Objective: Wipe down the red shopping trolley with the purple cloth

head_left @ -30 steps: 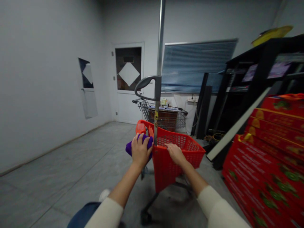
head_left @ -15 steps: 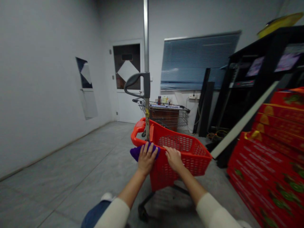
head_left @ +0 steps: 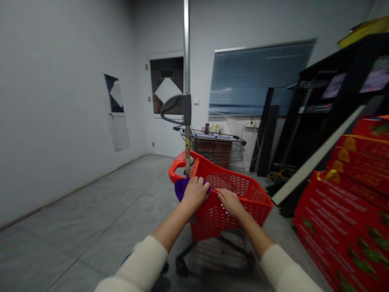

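Note:
A red plastic shopping basket (head_left: 231, 215) with a perforated mesh body sits on a wheeled frame in front of me. My left hand (head_left: 195, 194) grips the basket's near rim at its left end, pressing on a soft purple cloth (head_left: 181, 188). Most of the cloth is hidden by that hand and hangs just outside the rim. My right hand (head_left: 230, 202) rests closed on the same rim to the right. A metal pole (head_left: 186, 61) with a grey curved handle (head_left: 175, 108) rises from the basket's far left corner.
Stacked red cartons (head_left: 343, 211) and a black rack (head_left: 331, 105) stand to the right. Ahead, a wire shopping cart (head_left: 217, 148) holding a brown box stands near a white door (head_left: 167, 138). Grey floor stretches to the left wall.
My left hand has moved up onto the rim, covering more of the purple cloth. The basket and pole have swung slightly, and the far cart looks a little closer.

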`<state>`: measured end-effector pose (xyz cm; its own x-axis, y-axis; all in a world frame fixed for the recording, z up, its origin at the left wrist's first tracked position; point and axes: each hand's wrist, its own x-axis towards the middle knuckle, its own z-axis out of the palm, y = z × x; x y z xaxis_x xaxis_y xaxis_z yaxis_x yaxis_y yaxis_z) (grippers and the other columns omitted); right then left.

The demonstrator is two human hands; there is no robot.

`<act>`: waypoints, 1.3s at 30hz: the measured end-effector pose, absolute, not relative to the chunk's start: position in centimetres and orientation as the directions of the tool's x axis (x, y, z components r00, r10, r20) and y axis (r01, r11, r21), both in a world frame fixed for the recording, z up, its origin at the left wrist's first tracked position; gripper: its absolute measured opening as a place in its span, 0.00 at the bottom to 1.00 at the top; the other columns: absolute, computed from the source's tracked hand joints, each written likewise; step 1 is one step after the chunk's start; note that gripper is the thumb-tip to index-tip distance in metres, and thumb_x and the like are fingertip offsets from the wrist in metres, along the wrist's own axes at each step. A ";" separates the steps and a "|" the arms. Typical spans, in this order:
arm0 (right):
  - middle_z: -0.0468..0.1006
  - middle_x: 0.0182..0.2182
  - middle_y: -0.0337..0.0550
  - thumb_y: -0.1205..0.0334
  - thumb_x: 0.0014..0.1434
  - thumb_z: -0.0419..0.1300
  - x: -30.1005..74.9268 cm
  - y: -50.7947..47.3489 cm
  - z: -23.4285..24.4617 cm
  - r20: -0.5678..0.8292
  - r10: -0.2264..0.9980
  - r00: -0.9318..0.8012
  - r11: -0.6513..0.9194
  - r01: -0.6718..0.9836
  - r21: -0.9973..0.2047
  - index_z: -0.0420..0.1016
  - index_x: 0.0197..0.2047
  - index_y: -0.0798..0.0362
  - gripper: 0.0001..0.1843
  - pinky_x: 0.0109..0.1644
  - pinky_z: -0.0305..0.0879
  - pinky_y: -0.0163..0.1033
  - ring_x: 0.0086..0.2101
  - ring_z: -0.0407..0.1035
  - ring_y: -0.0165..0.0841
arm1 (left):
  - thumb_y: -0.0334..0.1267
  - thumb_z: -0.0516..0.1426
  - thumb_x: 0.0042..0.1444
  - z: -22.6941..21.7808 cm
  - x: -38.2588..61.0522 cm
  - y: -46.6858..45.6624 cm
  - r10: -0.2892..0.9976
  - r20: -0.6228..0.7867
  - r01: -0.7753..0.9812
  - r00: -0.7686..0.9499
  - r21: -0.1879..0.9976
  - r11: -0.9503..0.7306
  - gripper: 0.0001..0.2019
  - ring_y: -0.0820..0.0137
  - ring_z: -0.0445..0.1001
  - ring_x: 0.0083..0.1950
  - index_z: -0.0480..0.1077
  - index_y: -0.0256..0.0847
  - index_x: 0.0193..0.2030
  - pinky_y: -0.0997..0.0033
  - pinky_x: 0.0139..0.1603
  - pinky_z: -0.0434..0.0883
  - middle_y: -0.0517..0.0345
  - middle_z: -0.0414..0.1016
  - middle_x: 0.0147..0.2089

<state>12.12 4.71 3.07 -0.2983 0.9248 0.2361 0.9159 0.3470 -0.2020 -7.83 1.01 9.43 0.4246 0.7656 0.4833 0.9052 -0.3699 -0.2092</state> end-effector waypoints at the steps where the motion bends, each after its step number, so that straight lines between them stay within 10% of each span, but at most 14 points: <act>1: 0.72 0.59 0.44 0.57 0.71 0.37 12.9 5.0 3.1 0.209 0.942 -0.263 0.303 0.933 -0.192 0.67 0.62 0.47 0.25 0.57 0.56 0.40 0.56 0.65 0.34 | 0.45 0.60 0.57 9.6 -7.5 1.2 0.782 0.465 0.910 0.415 -0.200 -0.364 0.14 0.58 0.68 0.50 0.71 0.41 0.47 0.58 0.50 0.66 0.48 0.71 0.46; 9: 0.76 0.54 0.45 0.56 0.71 0.33 14.2 6.3 1.9 0.143 0.974 -0.178 0.195 0.975 -0.111 0.67 0.60 0.46 0.27 0.52 0.60 0.42 0.51 0.70 0.38 | 0.48 0.57 0.58 8.3 -4.4 3.1 0.784 0.403 0.880 0.472 -0.170 -0.443 0.16 0.58 0.70 0.47 0.71 0.41 0.47 0.60 0.45 0.65 0.47 0.71 0.46; 15: 0.77 0.51 0.44 0.55 0.71 0.32 13.4 6.0 1.8 0.150 0.974 -0.168 0.184 0.977 -0.105 0.69 0.58 0.45 0.28 0.50 0.60 0.43 0.49 0.70 0.38 | 0.53 0.57 0.58 9.4 -6.7 3.1 0.820 0.491 0.956 0.293 -0.148 -0.253 0.18 0.57 0.68 0.51 0.71 0.44 0.49 0.49 0.61 0.54 0.48 0.71 0.47; 39: 0.75 0.54 0.45 0.57 0.71 0.38 12.0 3.1 1.7 0.326 0.934 -0.150 0.212 0.963 -0.164 0.65 0.64 0.46 0.25 0.54 0.56 0.40 0.52 0.67 0.35 | 0.48 0.54 0.61 7.6 -4.4 3.4 0.858 0.483 0.981 0.175 -0.014 -0.192 0.16 0.55 0.68 0.48 0.71 0.40 0.49 0.56 0.48 0.58 0.43 0.70 0.45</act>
<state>11.97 3.07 1.68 -0.1498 0.9335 0.3257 0.9634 0.2119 -0.1643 -4.42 3.38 7.62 0.1750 0.8581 0.4827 0.9813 -0.1920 -0.0144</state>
